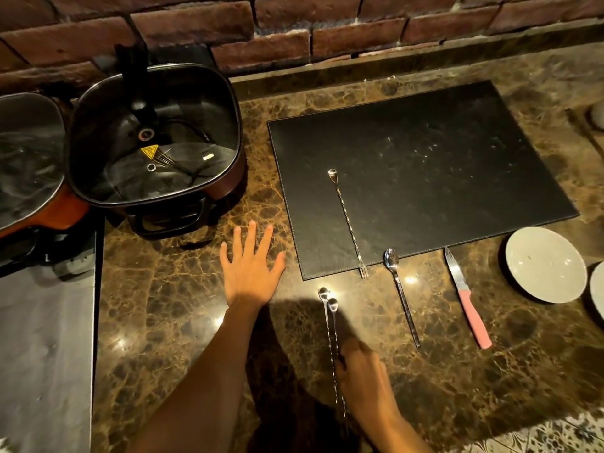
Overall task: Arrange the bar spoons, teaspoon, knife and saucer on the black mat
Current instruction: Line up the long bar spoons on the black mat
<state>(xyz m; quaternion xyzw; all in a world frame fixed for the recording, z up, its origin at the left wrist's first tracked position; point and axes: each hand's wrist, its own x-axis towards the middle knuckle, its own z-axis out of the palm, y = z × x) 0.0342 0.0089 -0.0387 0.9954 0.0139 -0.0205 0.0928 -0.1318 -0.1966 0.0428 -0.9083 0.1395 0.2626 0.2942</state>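
Observation:
A black mat (441,165) lies on the marble counter. One twisted bar spoon (347,217) rests on the mat's left part, its fork end over the front edge. Two more bar spoons (330,322) lie side by side in front of the mat, and my right hand (362,371) is closed around their handles. My left hand (250,266) lies flat on the counter with fingers spread, left of the mat. A teaspoon (400,292), a pink-handled knife (465,299) and a white saucer (545,264) sit along the mat's front edge.
A black electric pot with a glass lid (157,138) stands left of the mat, another lidded pot (26,158) beyond it. A second white dish (598,289) shows at the right edge. A brick wall (294,34) runs behind the counter.

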